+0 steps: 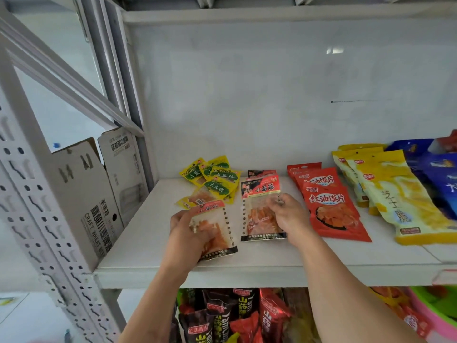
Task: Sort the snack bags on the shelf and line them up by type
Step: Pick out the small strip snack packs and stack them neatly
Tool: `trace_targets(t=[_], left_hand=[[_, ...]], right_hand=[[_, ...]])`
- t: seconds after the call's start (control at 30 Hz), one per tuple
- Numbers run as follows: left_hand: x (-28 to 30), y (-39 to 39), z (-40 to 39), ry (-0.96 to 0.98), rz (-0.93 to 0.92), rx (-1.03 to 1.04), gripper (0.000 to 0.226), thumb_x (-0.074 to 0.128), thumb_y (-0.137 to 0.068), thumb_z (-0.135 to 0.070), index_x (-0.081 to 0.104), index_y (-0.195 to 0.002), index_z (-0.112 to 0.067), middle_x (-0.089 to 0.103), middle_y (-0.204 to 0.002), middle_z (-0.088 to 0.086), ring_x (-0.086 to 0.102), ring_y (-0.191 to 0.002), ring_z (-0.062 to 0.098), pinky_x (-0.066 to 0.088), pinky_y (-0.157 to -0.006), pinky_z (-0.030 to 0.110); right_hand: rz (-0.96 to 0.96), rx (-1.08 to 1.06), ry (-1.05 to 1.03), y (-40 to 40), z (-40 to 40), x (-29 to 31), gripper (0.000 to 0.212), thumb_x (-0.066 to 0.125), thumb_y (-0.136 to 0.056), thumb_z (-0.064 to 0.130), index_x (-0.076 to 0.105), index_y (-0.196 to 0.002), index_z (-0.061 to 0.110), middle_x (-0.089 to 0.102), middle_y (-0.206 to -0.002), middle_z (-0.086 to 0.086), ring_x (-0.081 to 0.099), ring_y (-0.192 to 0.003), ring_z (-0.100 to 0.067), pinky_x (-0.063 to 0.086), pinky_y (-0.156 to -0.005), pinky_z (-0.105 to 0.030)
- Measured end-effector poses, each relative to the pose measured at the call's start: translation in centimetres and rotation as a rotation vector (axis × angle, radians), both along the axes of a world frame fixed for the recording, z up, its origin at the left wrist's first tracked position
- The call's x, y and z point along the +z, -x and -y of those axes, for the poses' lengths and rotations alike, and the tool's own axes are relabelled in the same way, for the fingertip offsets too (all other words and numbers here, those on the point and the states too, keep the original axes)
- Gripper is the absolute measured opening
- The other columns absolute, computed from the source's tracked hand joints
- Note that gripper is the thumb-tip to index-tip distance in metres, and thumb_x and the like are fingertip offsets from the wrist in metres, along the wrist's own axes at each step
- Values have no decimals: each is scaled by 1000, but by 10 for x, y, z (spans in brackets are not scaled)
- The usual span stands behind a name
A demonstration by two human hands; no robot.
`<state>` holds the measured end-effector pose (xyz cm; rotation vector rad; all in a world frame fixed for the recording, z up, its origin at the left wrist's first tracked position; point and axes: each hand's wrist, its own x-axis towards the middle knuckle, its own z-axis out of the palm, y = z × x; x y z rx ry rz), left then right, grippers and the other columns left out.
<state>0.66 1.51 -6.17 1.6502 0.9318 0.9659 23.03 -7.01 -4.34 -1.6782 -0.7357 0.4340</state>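
Observation:
On the white shelf (138,243) lie snack bags in groups. My left hand (188,231) grips a clear bag with a red top and orange strips (220,229), lifted slightly at the shelf's front. My right hand (286,216) holds the right edge of a matching clear bag (259,209) that tops a small stack in the middle. Behind the left bag sits a cluster of small yellow-green bags (217,179). To the right lie red bags (331,201), then yellow bags (395,191), then blue bags (435,169).
Two cardboard boxes (94,194) stand left of the shelf against the perforated metal upright (37,206). The white back panel (272,95) rises behind the bags. The lower shelf holds dark and red snack bags (235,315) and a pink-green basket (435,308).

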Motion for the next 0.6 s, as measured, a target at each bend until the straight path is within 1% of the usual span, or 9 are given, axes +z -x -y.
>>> trace_targets(t=[0.03, 0.1, 0.13, 0.17, 0.3, 0.4, 0.5, 0.53, 0.6], left_hand=[[1, -5, 4, 3, 15, -12, 53, 79, -85, -14, 56, -130, -30, 38, -133, -9, 63, -98, -1, 53, -62, 10], [0, -17, 10, 7, 25, -30, 54, 79, -85, -14, 56, -131, -29, 37, -135, -9, 62, -95, -5, 52, -63, 7], [0, -23, 13, 4, 21, -34, 54, 79, -85, -14, 55, -131, -29, 37, -135, -10, 60, -91, -10, 49, -64, 4], [-1, -29, 17, 0, 7, -39, 54, 78, -86, -14, 54, -132, -29, 36, -134, -11, 57, -88, -13, 45, -63, 0], [-4, -52, 28, -25, -44, -55, 57, 77, -87, -14, 53, -137, -24, 35, -138, -10, 50, -91, -7, 38, -60, -6], [-6, -66, 34, -57, -106, -82, 57, 74, -89, -11, 51, -139, -22, 32, -133, -11, 46, -90, -13, 38, -59, -6], [-5, -81, 37, -102, -167, -102, 56, 74, -88, -14, 51, -138, -23, 32, -136, -10, 49, -96, -6, 36, -63, -7], [-3, -86, 38, -112, -176, -107, 56, 75, -88, -15, 52, -139, -23, 32, -136, -10, 49, -97, -9, 36, -65, -7], [-1, -97, 39, -123, -184, -115, 55, 76, -87, -13, 53, -136, -23, 32, -134, -10, 49, -93, -22, 41, -67, -4]], right_hand=[[38, -11, 30, -8, -1, -2, 9, 61, -97, 27, 60, -99, 18, 66, -90, 9, 60, -76, -3, 50, -64, -14], [132, -33, 96, -22, -5, -6, 23, 63, -95, 38, 63, -105, 18, 70, -100, 5, 65, -88, -13, 55, -84, -35], [191, -43, 141, -27, -7, -8, 26, 63, -94, 42, 63, -106, 20, 70, -101, 6, 66, -92, -16, 55, -87, -40], [237, -55, 179, -32, -11, -12, 27, 62, -93, 45, 63, -107, 22, 70, -102, 7, 67, -93, -16, 54, -87, -42], [299, -87, 250, -42, -16, -18, 23, 62, -94, 39, 61, -109, 22, 69, -102, 6, 65, -92, -18, 53, -81, -36], [319, -94, 287, -47, -18, -23, 21, 60, -95, 37, 60, -109, 22, 69, -101, 5, 65, -91, -19, 50, -74, -33], [307, -116, 261, -52, -22, -26, 20, 61, -95, 33, 60, -110, 20, 70, -102, 4, 65, -87, -19, 47, -69, -31], [287, -125, 251, -54, -23, -27, 20, 60, -95, 30, 59, -112, 20, 71, -103, 3, 64, -86, -19, 47, -68, -30], [237, -149, 235, -57, -25, -26, 21, 55, -98, 25, 58, -117, 18, 70, -108, 1, 63, -85, -18, 47, -69, -30]])
